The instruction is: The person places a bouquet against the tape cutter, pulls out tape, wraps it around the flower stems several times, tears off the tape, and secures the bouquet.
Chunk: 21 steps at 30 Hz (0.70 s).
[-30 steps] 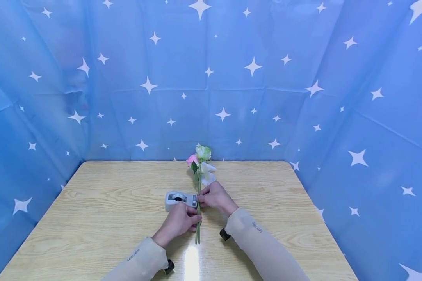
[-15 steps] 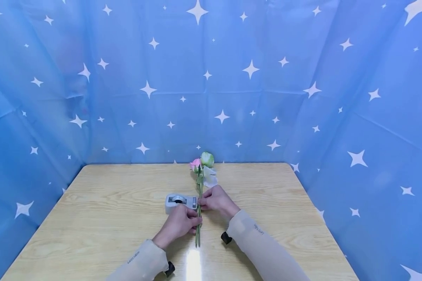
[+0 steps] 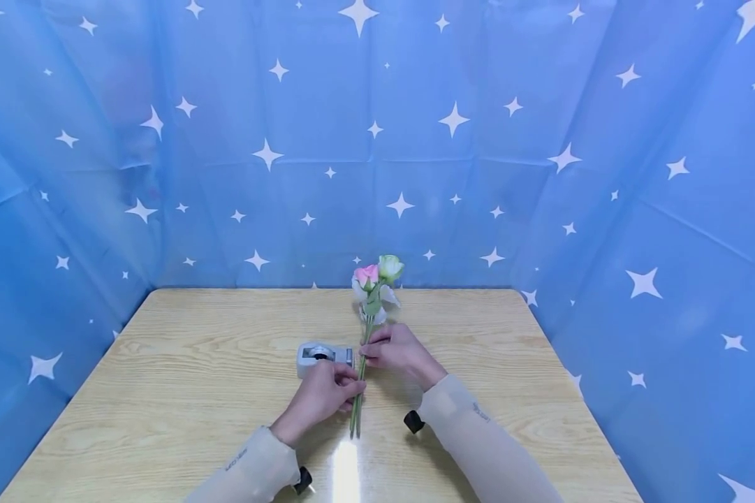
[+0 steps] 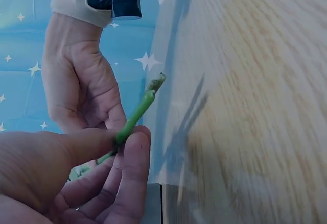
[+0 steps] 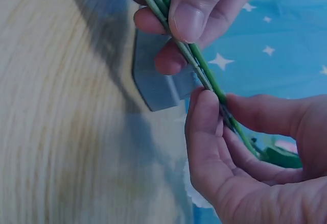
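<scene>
A small bunch of flowers is held above the table: a pink rose [image 3: 367,275], a pale green-white bloom [image 3: 390,268] and white petals [image 3: 380,316] around them. Its green stems [image 3: 355,422] hang toward me. My left hand [image 3: 317,397] pinches the stems low down, between thumb and fingers; in the left wrist view their cut ends [image 4: 149,95] stick out past the fingertips. Higher up, just below the leaves, my right hand [image 3: 402,353] pinches the same stems. The right wrist view shows both hands close together along the stems [image 5: 196,63].
A grey-white tape dispenser [image 3: 308,359] stands on the wooden table [image 3: 214,342], just left of the stems and partly behind my left hand. Blue curtains [image 3: 327,105] with white stars enclose the table's back and sides.
The flower heads have swung to the right and turned, so the pink rose now faces more forward. My right hand has shifted slightly right with the stems; my left hand stays nearly in place.
</scene>
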### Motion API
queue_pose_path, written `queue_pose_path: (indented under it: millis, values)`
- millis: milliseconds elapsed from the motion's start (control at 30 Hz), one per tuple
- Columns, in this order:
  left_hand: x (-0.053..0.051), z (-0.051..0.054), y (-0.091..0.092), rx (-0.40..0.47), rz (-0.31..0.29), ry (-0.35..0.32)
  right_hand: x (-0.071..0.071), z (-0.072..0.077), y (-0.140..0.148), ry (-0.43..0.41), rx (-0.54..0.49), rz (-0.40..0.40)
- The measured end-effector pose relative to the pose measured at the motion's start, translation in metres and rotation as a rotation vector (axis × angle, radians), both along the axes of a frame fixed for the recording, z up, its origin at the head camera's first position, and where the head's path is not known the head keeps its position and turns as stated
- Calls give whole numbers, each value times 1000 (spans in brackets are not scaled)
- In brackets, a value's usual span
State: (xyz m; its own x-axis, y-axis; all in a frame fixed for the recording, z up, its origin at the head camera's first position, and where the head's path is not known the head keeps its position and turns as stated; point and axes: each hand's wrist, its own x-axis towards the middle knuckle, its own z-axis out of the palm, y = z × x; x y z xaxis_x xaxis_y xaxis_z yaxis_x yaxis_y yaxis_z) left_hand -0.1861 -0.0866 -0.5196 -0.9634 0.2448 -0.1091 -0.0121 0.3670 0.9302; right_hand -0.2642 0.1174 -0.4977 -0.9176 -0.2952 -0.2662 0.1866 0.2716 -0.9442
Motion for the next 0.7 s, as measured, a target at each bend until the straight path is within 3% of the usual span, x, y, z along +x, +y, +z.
queue_pose_path:
  millis: [233,700]
  values:
    - [1,2,-3,133,-70,-20,9,7,13,22,-108,7]
    - [3,14,-5,267,-156,-46,25,19,31,87,-255,93]
